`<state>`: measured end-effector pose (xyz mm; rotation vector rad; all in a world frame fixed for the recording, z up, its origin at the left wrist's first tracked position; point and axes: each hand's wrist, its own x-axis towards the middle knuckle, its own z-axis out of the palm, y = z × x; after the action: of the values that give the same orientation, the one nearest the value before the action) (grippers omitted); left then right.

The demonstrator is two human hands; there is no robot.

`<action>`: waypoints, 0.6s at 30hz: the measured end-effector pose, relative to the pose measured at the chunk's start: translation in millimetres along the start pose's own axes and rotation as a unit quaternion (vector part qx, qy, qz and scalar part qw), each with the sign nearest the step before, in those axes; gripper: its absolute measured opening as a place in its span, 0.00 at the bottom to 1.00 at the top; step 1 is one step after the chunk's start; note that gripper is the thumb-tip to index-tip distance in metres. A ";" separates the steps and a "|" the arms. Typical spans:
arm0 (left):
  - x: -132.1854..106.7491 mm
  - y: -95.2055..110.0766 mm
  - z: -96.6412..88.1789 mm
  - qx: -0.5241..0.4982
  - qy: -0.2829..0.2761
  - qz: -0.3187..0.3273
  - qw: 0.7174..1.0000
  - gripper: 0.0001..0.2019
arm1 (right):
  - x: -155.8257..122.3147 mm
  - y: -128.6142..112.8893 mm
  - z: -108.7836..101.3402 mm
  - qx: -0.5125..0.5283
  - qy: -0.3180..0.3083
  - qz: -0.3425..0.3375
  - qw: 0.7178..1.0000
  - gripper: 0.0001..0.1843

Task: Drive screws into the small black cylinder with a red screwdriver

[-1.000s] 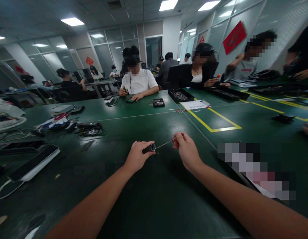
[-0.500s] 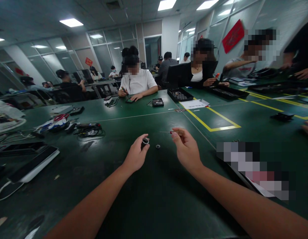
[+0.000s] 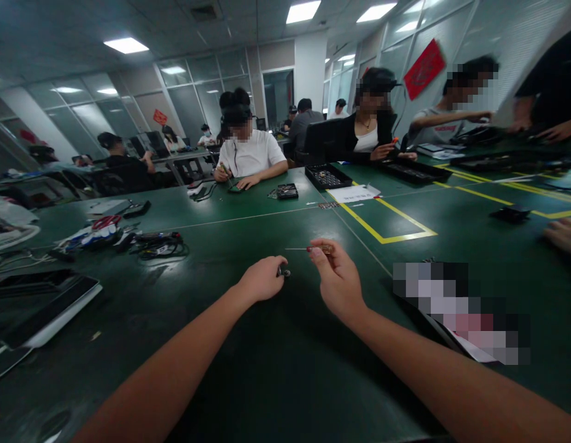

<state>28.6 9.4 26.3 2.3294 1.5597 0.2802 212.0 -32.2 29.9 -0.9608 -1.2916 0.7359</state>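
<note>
My left hand [image 3: 263, 278] is closed around a small black cylindrical part [image 3: 280, 271], mostly hidden by the fingers; its silvery ring-shaped rim showed a moment ago. Right at those fingertips lies a small round dark metal piece [image 3: 287, 272] on the green table; whether the fingers touch it I cannot tell. My right hand [image 3: 339, 274] holds a slim screwdriver [image 3: 320, 249] by its clear handle with a red collar. Its thin shaft points left, above and beyond the left fingertips.
Cables [image 3: 160, 246] and a dark-topped device [image 3: 59, 314] lie on the left. A blurred-out sheet [image 3: 461, 314] is at my right. Across the table [image 3: 267, 381], several people work beside black trays [image 3: 328, 176]; a person's hand [image 3: 563, 235] rests at the right edge.
My left hand has moved right and turned palm down, bringing its part up to the small metal piece. The right hand keeps its grip on the screwdriver. The view has shifted slightly.
</note>
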 end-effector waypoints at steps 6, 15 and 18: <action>7.8 5.5 -2.4 0.050 -0.041 0.026 0.998 0.11 | -0.6 1.1 -0.2 0.011 -0.005 0.007 1.000 0.11; -6.9 -23.2 -13.9 -0.132 0.048 -0.040 0.989 0.12 | -1.8 0.4 0.5 0.012 -0.010 0.012 1.000 0.12; -18.0 -39.9 -25.4 -0.261 0.070 -0.089 0.959 0.16 | -1.2 0.4 -0.2 0.004 -0.012 0.019 1.000 0.12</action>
<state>-21.2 10.7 35.4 1.7835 1.5156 0.7271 212.1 -33.2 29.0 -0.9752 -1.2929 0.7834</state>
